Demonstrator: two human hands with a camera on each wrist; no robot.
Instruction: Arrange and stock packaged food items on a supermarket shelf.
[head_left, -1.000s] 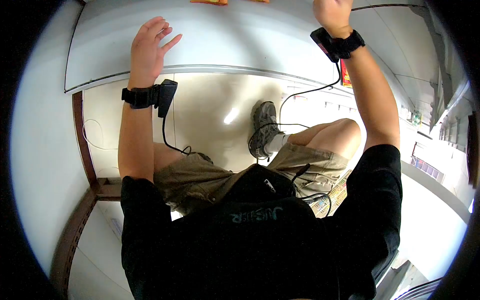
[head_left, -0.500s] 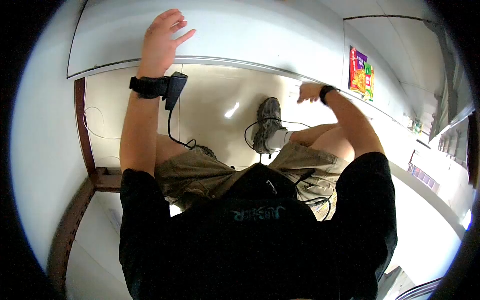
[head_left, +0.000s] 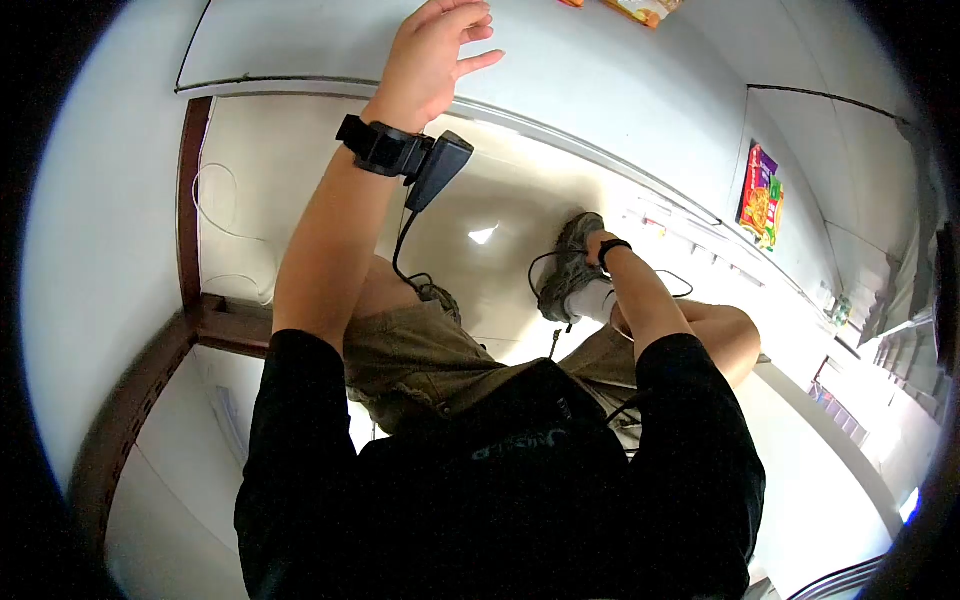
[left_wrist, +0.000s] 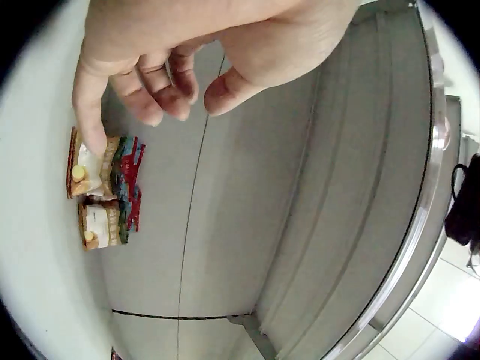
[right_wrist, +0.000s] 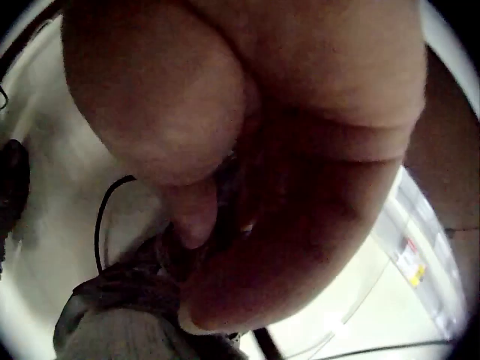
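My left hand (head_left: 425, 70) hovers over the pale shelf surface (head_left: 610, 80), fingers loosely bent, thumb held apart, nothing in it. Beyond its fingertips in the left wrist view stand snack packets (left_wrist: 94, 161), white and brown with a yellow spot, with red and blue packets (left_wrist: 131, 172) behind them. Down by the floor, my right hand (head_left: 597, 247) is at the grey shoe (head_left: 568, 268) on one foot. The right wrist view shows its thumb and finger curled close together over the shoe (right_wrist: 161, 262); I cannot tell whether they pinch anything.
Red, purple and green food packets (head_left: 762, 205) lie on the shelf at the right. A black cable (head_left: 400, 250) hangs from the left wrist camera, and another (head_left: 675, 280) loops near the shoe. A brown metal post (head_left: 190, 200) stands at the left.
My right hand has come down from over the shelf to the shoe. My left hand has shifted right and farther forward over the shelf as the view turned.
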